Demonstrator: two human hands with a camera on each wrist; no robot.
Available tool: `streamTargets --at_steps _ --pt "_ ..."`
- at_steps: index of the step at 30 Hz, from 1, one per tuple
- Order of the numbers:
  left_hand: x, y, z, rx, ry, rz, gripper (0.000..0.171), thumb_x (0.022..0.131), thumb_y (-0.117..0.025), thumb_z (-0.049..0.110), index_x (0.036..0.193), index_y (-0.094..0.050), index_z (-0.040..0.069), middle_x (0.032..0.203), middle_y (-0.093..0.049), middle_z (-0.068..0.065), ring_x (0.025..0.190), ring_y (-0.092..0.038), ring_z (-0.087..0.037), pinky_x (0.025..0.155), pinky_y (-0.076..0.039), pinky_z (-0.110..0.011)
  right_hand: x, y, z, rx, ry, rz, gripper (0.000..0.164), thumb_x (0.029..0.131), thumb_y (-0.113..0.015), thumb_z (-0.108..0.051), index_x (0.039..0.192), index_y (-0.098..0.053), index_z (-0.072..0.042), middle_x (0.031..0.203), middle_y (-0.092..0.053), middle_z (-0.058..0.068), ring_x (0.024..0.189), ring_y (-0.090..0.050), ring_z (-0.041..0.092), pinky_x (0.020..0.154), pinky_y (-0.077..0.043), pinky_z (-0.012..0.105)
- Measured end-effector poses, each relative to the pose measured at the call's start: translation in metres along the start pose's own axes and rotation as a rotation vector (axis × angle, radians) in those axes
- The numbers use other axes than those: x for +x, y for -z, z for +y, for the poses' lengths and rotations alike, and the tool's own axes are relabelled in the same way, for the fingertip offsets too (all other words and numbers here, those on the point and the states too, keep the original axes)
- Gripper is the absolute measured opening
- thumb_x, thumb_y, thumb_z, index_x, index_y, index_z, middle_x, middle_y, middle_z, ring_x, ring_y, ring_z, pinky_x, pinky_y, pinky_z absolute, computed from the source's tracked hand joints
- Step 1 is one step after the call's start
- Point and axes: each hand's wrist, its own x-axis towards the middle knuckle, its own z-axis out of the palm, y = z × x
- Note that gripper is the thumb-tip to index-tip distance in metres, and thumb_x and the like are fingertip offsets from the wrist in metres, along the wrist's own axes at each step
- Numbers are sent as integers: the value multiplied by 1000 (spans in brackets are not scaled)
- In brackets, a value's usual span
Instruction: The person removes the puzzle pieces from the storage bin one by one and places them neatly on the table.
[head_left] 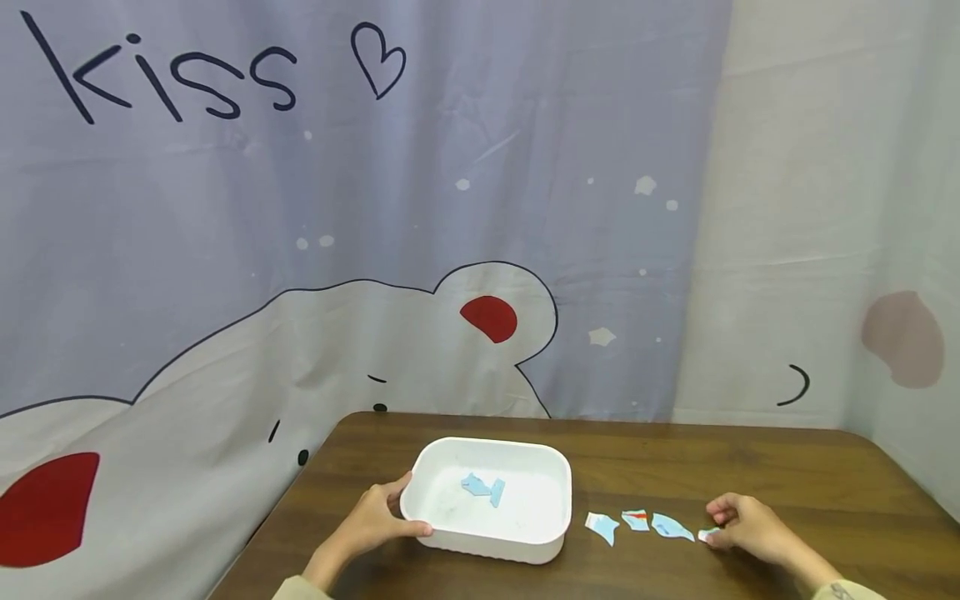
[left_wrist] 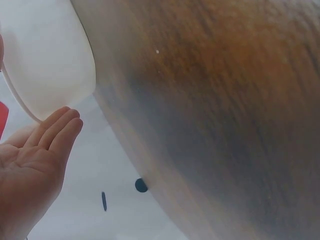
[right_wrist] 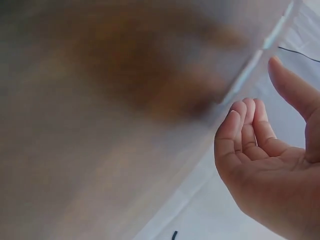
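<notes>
A white plastic basin (head_left: 525, 492) stands on the table, and my left hand (head_left: 371, 521) grips its left end, thumb along the near side. In the left wrist view the fingers lie against the basin's wall (left_wrist: 50, 55). Two light-blue jagged pieces (head_left: 474, 484) lie inside the basin. To its right, a row of similar flat pieces (head_left: 671, 527) lies on the wood. My right hand (head_left: 757, 529) is at the row's right end, its thumb over a small white-and-blue piece (head_left: 703, 534). The right wrist view shows thumb and bent fingers apart, with nothing between them.
The brown wooden table (head_left: 787, 467) has its far edge against a printed curtain (head_left: 600, 250). One piece with a red stripe (head_left: 636, 518) lies in the row, and a pointed one (head_left: 603, 527) is nearest the basin.
</notes>
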Motion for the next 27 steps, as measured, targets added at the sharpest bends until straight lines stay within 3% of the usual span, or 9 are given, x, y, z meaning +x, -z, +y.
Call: streamTargets --at_steps 6,13,20,27 --pt "1 -1 0 2 -3 1 100 67 -89 29 138 -38 -20 135 -49 -37 119 -61 -40 96 -51 -45 11 3 -18 53 36 23 43 77 -78 -10 109 -60 14 98 -67 16 84 -63 14 69 -51 20" --pt "2 -2 -1 18 -4 5 99 67 -89 29 138 -39 -19 135 -50 -36 119 -61 -39 97 -51 -45 29 -9 -58 137 98 1 46 80 -77 -11 114 -58 14 107 -65 25 89 -65 21 72 -53 22" --pt "-1 -1 -1 14 6 4 99 68 -89 30 138 -39 -19 135 -50 -36 119 -61 -39 96 -51 -46 56 -42 -114 217 146 8 43 79 -78 -10 113 -61 9 107 -66 22 91 -65 22 75 -55 28" --pt "0 -1 -2 -7 -6 3 98 68 -89 28 138 -38 -19 136 -49 -36 118 -62 -38 94 -53 -40 87 -86 -169 293 230 -38 42 78 -77 -6 113 -61 11 107 -66 27 91 -67 25 77 -57 35"
